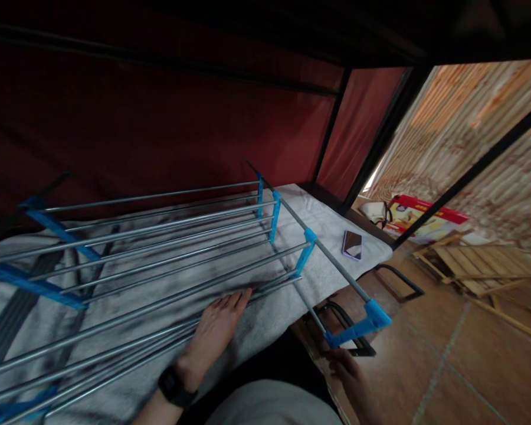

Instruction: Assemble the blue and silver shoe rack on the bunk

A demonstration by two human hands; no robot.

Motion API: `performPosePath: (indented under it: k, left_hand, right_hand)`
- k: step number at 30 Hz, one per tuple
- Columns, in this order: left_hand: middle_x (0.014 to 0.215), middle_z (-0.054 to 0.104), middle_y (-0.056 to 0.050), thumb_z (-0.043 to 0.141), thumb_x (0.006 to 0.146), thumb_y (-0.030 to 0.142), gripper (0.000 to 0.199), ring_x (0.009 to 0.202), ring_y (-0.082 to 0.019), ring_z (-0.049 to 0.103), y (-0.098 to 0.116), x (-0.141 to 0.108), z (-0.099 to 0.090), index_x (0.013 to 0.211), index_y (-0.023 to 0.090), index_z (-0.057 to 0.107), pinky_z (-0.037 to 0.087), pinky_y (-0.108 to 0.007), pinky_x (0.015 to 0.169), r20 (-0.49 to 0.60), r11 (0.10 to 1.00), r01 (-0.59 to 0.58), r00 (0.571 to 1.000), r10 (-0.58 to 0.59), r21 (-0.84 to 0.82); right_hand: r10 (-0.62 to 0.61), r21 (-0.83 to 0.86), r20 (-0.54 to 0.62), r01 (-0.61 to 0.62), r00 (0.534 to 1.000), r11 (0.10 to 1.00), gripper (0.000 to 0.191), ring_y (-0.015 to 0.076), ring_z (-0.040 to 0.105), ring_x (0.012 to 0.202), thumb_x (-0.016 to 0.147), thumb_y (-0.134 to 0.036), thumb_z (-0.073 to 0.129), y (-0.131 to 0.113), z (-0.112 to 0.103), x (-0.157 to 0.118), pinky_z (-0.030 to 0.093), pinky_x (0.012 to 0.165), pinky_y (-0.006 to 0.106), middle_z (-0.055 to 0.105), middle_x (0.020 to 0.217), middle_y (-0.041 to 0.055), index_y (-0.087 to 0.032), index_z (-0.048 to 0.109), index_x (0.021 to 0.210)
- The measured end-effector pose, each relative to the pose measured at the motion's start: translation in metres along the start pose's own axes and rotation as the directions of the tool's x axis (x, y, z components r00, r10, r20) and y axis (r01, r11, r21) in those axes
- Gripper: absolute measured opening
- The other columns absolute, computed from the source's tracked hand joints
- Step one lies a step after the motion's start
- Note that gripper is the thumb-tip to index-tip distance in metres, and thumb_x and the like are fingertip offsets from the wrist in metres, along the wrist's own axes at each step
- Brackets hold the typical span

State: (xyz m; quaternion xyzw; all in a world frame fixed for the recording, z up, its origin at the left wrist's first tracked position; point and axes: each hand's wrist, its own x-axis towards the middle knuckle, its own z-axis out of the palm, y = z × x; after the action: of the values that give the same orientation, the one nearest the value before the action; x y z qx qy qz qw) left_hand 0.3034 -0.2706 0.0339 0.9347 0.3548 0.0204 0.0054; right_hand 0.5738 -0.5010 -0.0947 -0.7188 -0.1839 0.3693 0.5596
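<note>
A partly assembled rack [194, 289] of grey metal tubes and blue plastic connectors lies across a light blanket. My left hand [219, 321], with a dark watch on the wrist, is closed over several thin tubes along the rack's near side. Its fingertips are partly hidden behind the tubes. At the near right corner, my right hand [347, 372] has its fingers bent around the lower end of a blue connector [358, 330]. That connector joins two tubes and sticks out past the blanket's edge.
A phone [352, 245] lies on the blanket [301, 203] to the right. Black metal posts [380, 136] and red panels [168, 136] enclose the far side. On the tiled floor are a folded wooden piece [491, 265] and a red and yellow box [420, 218].
</note>
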Motion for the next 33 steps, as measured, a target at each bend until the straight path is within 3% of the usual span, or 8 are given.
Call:
performPosePath:
  k: [3, 8, 11, 16, 26, 30, 33]
  left_hand:
    - [0.138, 0.067, -0.01, 0.037, 0.087, -0.005, 0.067, 0.12, -0.022, 0.066, -0.002, 0.007, -0.006, 0.148, 0.02, 0.051, 0.053, -0.04, 0.101, -0.009, 0.999, 0.024, 1.0, -0.025, -0.038]
    - [0.133, 0.069, -0.011, 0.038, 0.088, -0.004, 0.064, 0.117, -0.023, 0.067, -0.001, 0.011, -0.012, 0.146, 0.02, 0.052, 0.054, -0.038, 0.097, 0.014, 0.997, 0.049, 0.999, -0.048, -0.06]
    - [0.132, 0.069, -0.011, 0.039, 0.089, -0.003, 0.064, 0.116, -0.023, 0.067, 0.001, 0.011, -0.016, 0.146, 0.021, 0.052, 0.055, -0.038, 0.095, 0.038, 0.995, 0.081, 0.996, -0.079, -0.064]
    - [0.129, 0.071, -0.011, 0.039, 0.088, -0.005, 0.063, 0.113, -0.023, 0.069, 0.002, 0.012, -0.021, 0.144, 0.02, 0.055, 0.055, -0.038, 0.093, 0.035, 0.995, 0.084, 0.996, -0.082, -0.057]
    - [0.118, 0.075, -0.009, 0.041, 0.086, -0.005, 0.062, 0.102, -0.021, 0.072, 0.006, 0.013, -0.04, 0.139, 0.023, 0.059, 0.056, -0.035, 0.089, -0.082, 0.993, 0.097, 0.991, -0.103, -0.074]
    - [0.113, 0.075, -0.006, 0.042, 0.085, -0.004, 0.063, 0.099, -0.021, 0.072, 0.006, 0.013, -0.044, 0.139, 0.024, 0.059, 0.056, -0.035, 0.087, -0.117, 0.993, 0.094, 0.988, -0.102, -0.068]
    - [0.111, 0.076, -0.005, 0.041, 0.085, -0.005, 0.064, 0.098, -0.021, 0.072, 0.005, 0.013, -0.048, 0.14, 0.024, 0.057, 0.055, -0.034, 0.086, -0.081, 0.995, 0.084, 0.993, -0.088, -0.05]
  right_hand:
    - [-0.023, 0.085, -0.082, 0.03, 0.996, 0.996, 0.038, 0.0337, 0.069, 0.094, 0.049, -0.042, 0.083, -0.001, -0.008, 0.03, 0.055, 0.084, 0.046, 0.075, 0.086, 0.0072, -0.025, 0.075, 0.081]
    - [0.044, 0.032, 0.153, -0.049, 0.987, 0.998, 0.048, 0.038, 0.066, 0.111, 0.055, -0.044, 0.084, -0.015, -0.002, 0.038, 0.049, 0.099, 0.055, 0.076, 0.098, 0.009, -0.022, 0.078, 0.097]
    - [0.051, 0.022, 0.175, -0.055, 0.983, 0.998, 0.051, 0.0358, 0.065, 0.116, 0.062, -0.049, 0.082, -0.022, 0.006, 0.029, 0.047, 0.105, 0.053, 0.076, 0.106, 0.0091, -0.022, 0.078, 0.105]
    - [0.081, 0.063, 0.059, -0.084, 0.995, 0.994, 0.059, 0.0366, 0.07, 0.102, 0.055, -0.056, 0.085, -0.031, 0.016, 0.022, 0.055, 0.092, 0.05, 0.077, 0.092, 0.0083, -0.021, 0.079, 0.103]
    - [0.117, 0.124, 0.059, -0.124, 0.991, 0.985, 0.059, 0.035, 0.072, 0.087, 0.051, -0.054, 0.086, -0.044, 0.025, 0.021, 0.059, 0.081, 0.048, 0.076, 0.093, 0.0106, -0.021, 0.079, 0.099]
    - [0.084, 0.043, 0.019, -0.085, 0.996, 0.995, 0.058, 0.0361, 0.07, 0.093, 0.048, -0.056, 0.088, -0.038, 0.021, 0.021, 0.058, 0.08, 0.047, 0.074, 0.085, 0.0091, -0.026, 0.078, 0.097]
    - [0.1, -0.01, -0.017, -0.1, 0.995, 0.995, 0.047, 0.0326, 0.069, 0.078, 0.048, -0.06, 0.086, -0.024, 0.018, 0.013, 0.058, 0.069, 0.044, 0.07, 0.071, 0.0068, -0.027, 0.077, 0.08]
